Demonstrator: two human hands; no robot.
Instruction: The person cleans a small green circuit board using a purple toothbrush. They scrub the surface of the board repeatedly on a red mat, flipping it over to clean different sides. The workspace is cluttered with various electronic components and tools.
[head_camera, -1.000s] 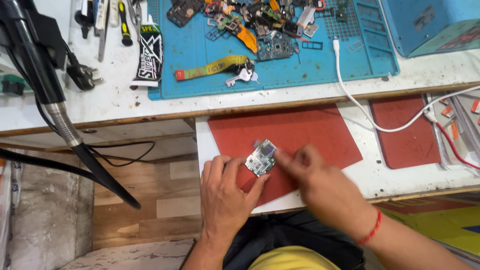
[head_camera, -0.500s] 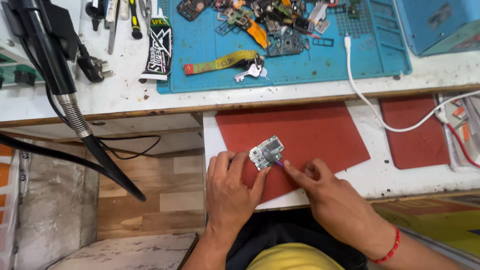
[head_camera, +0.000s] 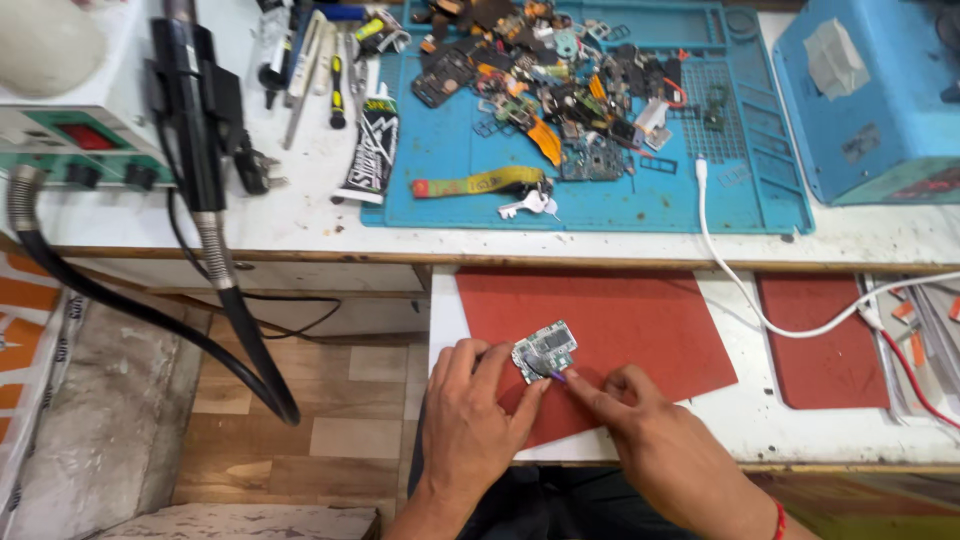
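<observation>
Both hands (head_camera: 560, 400) pinching circuit board (head_camera: 545, 350)

Green-grey circuit board (head_camera: 545, 350), red-brown mat (head_camera: 640, 320), blue tray (head_camera: 600, 190), white cable (head_camera: 740, 290)

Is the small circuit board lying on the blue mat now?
No, the small circuit board lies on the red mat, with the left hand steadying it.

Circuit board's (head_camera: 545, 350) near edge hidden under fingertips (head_camera: 535, 385), tool tip too small, right forearm cut off below
</observation>
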